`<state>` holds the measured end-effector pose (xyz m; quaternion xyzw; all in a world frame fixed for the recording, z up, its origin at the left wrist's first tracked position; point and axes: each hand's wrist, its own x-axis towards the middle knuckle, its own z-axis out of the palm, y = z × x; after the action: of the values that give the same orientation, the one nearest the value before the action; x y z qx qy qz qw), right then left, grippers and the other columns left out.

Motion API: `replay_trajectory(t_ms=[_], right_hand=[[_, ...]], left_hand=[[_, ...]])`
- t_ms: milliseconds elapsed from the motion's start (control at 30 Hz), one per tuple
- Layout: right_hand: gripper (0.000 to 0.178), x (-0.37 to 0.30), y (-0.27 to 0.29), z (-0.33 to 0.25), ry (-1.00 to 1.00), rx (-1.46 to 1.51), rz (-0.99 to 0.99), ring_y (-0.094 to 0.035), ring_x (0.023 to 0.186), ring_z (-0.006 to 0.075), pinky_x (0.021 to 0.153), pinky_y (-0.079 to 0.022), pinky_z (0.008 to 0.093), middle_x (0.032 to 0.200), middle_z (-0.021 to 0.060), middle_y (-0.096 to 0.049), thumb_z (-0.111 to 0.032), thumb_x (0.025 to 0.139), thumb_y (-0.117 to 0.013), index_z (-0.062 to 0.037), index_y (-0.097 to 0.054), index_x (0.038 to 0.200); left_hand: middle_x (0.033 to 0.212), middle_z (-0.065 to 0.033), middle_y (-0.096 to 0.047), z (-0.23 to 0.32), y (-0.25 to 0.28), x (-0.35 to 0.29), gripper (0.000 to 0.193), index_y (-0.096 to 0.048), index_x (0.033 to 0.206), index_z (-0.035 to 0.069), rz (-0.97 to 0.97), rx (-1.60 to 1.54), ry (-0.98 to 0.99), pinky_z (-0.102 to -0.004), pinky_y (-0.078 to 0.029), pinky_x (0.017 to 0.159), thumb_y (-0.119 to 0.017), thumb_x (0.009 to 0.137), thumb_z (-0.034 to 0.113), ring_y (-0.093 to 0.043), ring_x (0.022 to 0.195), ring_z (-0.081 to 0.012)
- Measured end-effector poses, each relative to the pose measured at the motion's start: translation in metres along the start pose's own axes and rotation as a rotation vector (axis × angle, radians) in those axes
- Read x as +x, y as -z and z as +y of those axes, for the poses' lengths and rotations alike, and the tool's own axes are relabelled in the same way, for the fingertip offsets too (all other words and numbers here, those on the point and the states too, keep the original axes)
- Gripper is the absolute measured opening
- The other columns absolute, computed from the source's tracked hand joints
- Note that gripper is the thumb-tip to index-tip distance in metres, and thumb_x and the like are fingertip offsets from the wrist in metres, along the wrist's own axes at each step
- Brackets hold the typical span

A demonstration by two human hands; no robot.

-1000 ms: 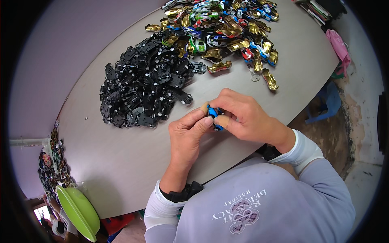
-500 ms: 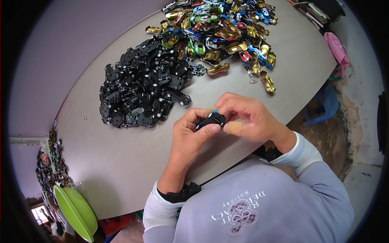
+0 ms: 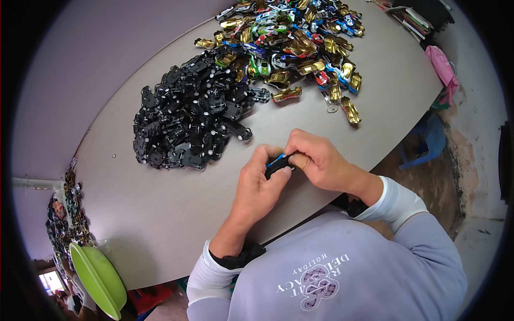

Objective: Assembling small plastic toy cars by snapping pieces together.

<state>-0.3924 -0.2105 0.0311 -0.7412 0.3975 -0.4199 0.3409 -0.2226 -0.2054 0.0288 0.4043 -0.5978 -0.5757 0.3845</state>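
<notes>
A small toy car (image 3: 278,165) with a black underside and a blue edge is held between both hands above the table's near side. My left hand (image 3: 258,181) is closed round it, with the thumb pressed along the black face. At its right end, my right hand (image 3: 320,163) pinches the car with thumb and fingertips. The fingers hide much of the car. Beyond my left hand lies a heap of black toy car bases (image 3: 193,115) with small wheels. Farther off is a pile of coloured car bodies (image 3: 286,45), many gold, others green, blue, white and red.
The grey table (image 3: 160,224) curves away to the left. A lime-green basin (image 3: 96,281) stands at its lower left edge, near another heap of small parts (image 3: 69,214). At the right are a blue plastic stool (image 3: 425,142) and a pink bag (image 3: 443,69).
My right hand has closed in on the car's end; its thumb, apart before, now presses there. The car has tilted, showing less of its underside.
</notes>
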Motion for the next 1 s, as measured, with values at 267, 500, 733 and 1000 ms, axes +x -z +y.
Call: replay_trajectory(t_ms=[267, 500, 733, 1000], right_hand=[[0.009, -0.014, 0.001, -0.018, -0.303, 0.270, -0.136, -0.048, 0.060, 0.0076, 0.053, -0.038, 0.0241, 0.066, 0.0022, -0.050, -0.008, 0.083, -0.059, -0.0013, -0.053, 0.084], [0.010, 0.010, 0.028, -0.018, -0.440, 0.363, -0.144, -0.050, 0.063, 0.0037, 0.054, -0.041, 0.0196, 0.071, -0.0022, -0.054, -0.013, 0.086, -0.056, -0.0026, -0.057, 0.085], [0.012, -0.001, 0.008, -0.011, -0.131, 0.206, -0.264, -0.056, 0.076, 0.0212, 0.067, -0.045, 0.0321, 0.080, 0.0087, -0.055, -0.002, 0.080, -0.055, -0.0008, -0.052, 0.091], [0.018, 0.005, -0.022, -0.018, 0.034, 0.075, -0.400, -0.054, 0.084, 0.0344, 0.071, -0.046, 0.0399, 0.091, 0.0151, -0.051, 0.000, 0.076, -0.054, -0.0008, -0.050, 0.093]], left_hand=[[0.090, -0.0053, -0.061, 0.001, 0.003, 0.002, 0.026, -0.056, 0.104, -0.002, 0.185, -0.601, 0.101, -0.0237, -0.049, 0.071, -0.062, 0.079, 0.003, -0.058, 0.079, -0.0108], [0.088, -0.0105, -0.063, 0.008, 0.002, -0.009, 0.047, -0.043, 0.124, -0.003, -0.007, -0.494, 0.154, -0.0280, -0.054, 0.061, -0.059, 0.081, 0.003, -0.062, 0.077, -0.0162], [0.078, -0.0020, -0.057, 0.014, -0.001, -0.021, 0.051, -0.039, 0.126, 0.000, -0.027, -0.117, 0.062, -0.0178, -0.039, 0.057, -0.056, 0.078, -0.001, -0.049, 0.065, -0.0043], [0.075, -0.0051, -0.059, 0.018, 0.019, -0.055, 0.042, -0.048, 0.119, 0.002, 0.139, 0.091, 0.090, -0.0220, -0.043, 0.064, -0.057, 0.078, 0.000, -0.052, 0.067, -0.0067]])
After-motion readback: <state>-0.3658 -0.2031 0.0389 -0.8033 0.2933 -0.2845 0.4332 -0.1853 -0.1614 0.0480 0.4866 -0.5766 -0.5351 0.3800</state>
